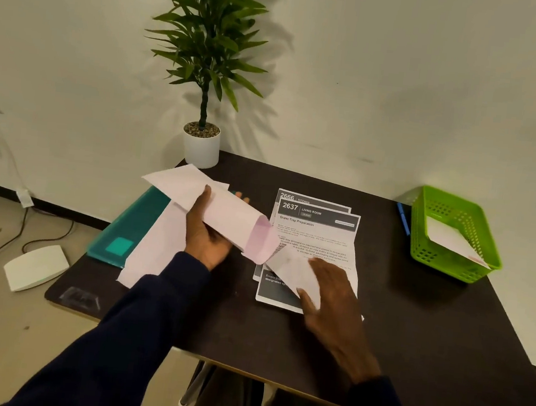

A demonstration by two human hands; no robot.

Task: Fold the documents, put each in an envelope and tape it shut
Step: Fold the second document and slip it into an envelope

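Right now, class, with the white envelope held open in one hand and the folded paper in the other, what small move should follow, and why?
Probably slide the folded white paper, held by the right hand, into the white envelope: the left hand holds its mouth open, facing the paper's leading corner.

On the top printed sheet (318,228) of the stack on the dark table (413,317), the number "2637" and the words "LIVING ROOM" are printed in white on a dark header band; below it the heading "Guest Tray Preparation" is set. The smaller body lines beneath are too fine to be read whole. On the sheet underneath (313,201), "2666" and "KITCHEN" are shown in the same header style. In a dark band at the lower left, "Empty" and "designated" can be made out.
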